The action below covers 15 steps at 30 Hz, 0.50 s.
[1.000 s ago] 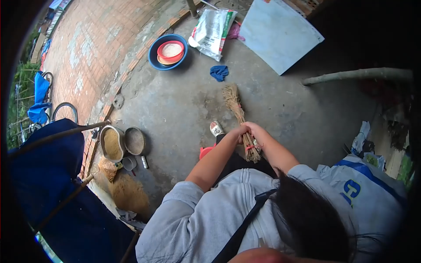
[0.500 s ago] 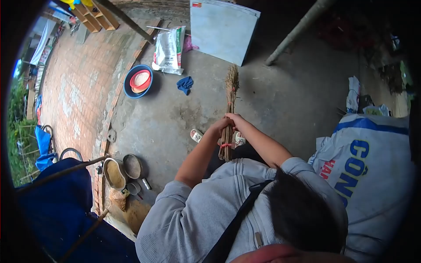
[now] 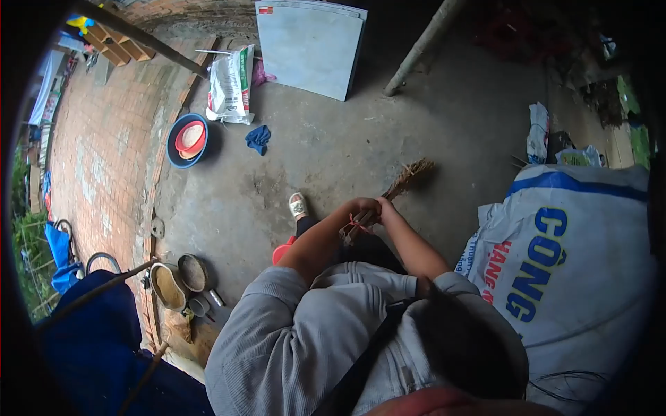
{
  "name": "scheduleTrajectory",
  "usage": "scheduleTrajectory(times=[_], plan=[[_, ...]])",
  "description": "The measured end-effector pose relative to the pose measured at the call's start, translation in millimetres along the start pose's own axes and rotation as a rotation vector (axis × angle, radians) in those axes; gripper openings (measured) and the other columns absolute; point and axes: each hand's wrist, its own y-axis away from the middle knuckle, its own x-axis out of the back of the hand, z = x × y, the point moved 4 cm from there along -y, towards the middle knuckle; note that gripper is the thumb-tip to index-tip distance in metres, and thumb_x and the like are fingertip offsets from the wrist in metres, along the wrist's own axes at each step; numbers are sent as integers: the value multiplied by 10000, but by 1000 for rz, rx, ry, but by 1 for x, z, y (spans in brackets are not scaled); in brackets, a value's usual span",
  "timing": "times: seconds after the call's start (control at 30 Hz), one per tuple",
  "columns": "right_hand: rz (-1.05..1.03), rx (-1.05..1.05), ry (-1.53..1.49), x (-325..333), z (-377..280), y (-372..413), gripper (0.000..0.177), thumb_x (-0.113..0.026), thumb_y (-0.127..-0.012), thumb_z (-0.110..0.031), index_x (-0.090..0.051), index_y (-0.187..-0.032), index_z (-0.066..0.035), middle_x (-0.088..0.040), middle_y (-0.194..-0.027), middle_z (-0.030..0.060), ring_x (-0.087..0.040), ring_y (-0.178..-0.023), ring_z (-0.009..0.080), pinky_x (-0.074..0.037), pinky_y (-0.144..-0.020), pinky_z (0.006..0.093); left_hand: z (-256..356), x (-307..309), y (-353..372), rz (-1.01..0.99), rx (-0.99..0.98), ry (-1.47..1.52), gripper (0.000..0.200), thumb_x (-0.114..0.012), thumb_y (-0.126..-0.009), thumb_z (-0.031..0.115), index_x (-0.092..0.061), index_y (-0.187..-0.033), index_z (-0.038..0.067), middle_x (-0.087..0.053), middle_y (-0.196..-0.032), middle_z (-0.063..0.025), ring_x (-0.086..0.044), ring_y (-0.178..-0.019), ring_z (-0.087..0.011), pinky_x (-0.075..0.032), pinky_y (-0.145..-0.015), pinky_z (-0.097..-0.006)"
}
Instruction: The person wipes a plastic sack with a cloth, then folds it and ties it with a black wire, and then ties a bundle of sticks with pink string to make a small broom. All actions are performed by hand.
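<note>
Left hand [image 3: 362, 206] and right hand [image 3: 384, 204] remain clamped on the straw bundle [image 3: 397, 187]; its bushy end [image 3: 416, 168] has swung rightward, changing slant, not grip.

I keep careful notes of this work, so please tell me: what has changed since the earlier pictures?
The straw bundle swung: its brushy end pointed up-left in the picture, then nearly straight up, and now up-right. The view shifted too. The left hand and right hand still grip the bundle; the blue cloth and blue basin stay on the floor.
</note>
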Motion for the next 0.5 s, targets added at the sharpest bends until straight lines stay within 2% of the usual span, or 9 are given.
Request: scheduleTrajectory(times=[0.03, 0.13, 0.2, 0.23, 0.33, 0.37, 0.4, 0.47, 0.5], plan=[[6, -45, 88, -16, -1, -8, 317, -491, -838, -332, -599, -900, -40, -636, -844, 109, -627, -749, 257, -522, -615, 389, 1, 3, 1, 39, -2, -15, 138, -558, -721, 82, -559, -821, -14, -605, -701, -129, -600, -559, -214, -511, -490, -318], [80, -81, 305, -104, -12, 4, 332, -492, -854, -350, -599, -912, -41, -634, -848, 114, -625, -747, 263, -522, -626, 386, 8, 18, 15, 139, -15, -27, 146, -560, -716, 79, -564, -832, -12, -611, -702, -134, -600, -550, -218, -506, -467, -322], [-191, 92, 288, -161, -23, 17, 369, -517, -857, -391, -587, -933, -37, -632, -843, 101, -624, -741, 257, -516, -625, 401, 27, 33, 58, 280, -212, 71, 190, -554, -717, 54, -535, -900, 7, -600, -720, -119, -601, -565, -208, -509, -482, -315], [-144, 56, 501, -183, -31, -1, 352, -532, -867, -398, -570, -960, -60, -632, -848, 85, -618, -733, 242, -500, -608, 420, 42, 37, 85, 348, -311, 113, 221, -551, -717, 42, -520, -934, 16, -595, -729, -112, -602, -573, -203, -511, -489, -312], [-261, 76, 609, -242, -65, -6, 274, -535, -877, -362, -559, -963, -103, -631, -841, 70, -611, -703, 218, -478, -552, 426, 83, 43, 152, 536, -602, 236, 329, -543, -717, 5, -477, -1037, 44, -579, -755, -90, -603, -596, -187, -517, -511, -302], [-132, 110, 696, -255, -71, -26, 212, -521, -889, -332, -537, -953, -131, -631, -829, 71, -609, -692, 218, -462, -509, 427, 98, 49, 159, 571, -578, 250, 447, -541, -709, -23, -419, -1124, 94, -578, -770, -84, -605, -593, -181, -513, -485, -304], [-134, 110, 707, -256, -77, -39, 212, -521, -889, -332, -537, -953, -131, -631, -829, 71, -609, -692, 218, -462, -509, 427, 109, 52, 165, 572, -586, 258, 447, -541, -709, -23, -419, -1124, 94, -578, -770, -84, -605, -593, -181, -513, -485, -304], [-265, 146, 518, -264, -99, -40, 212, -524, -885, -323, -509, -958, -125, -631, -839, 80, -614, -701, 230, -456, -482, 422, 136, 57, 171, 440, -576, 214, 426, -551, -719, -4, -416, -1112, 89, -578, -744, -90, -599, -558, -182, -512, -477, -307], [-88, 150, 565, -270, -112, -19, 216, -524, -882, -312, -486, -952, -111, -633, -855, 105, -621, -714, 242, -480, -497, 419, 141, 56, 173, 417, -467, 270, 385, -567, -719, 12, -440, -1078, 70, -578, -692, -94, -588, -520, -189, -508, -468, -300]])
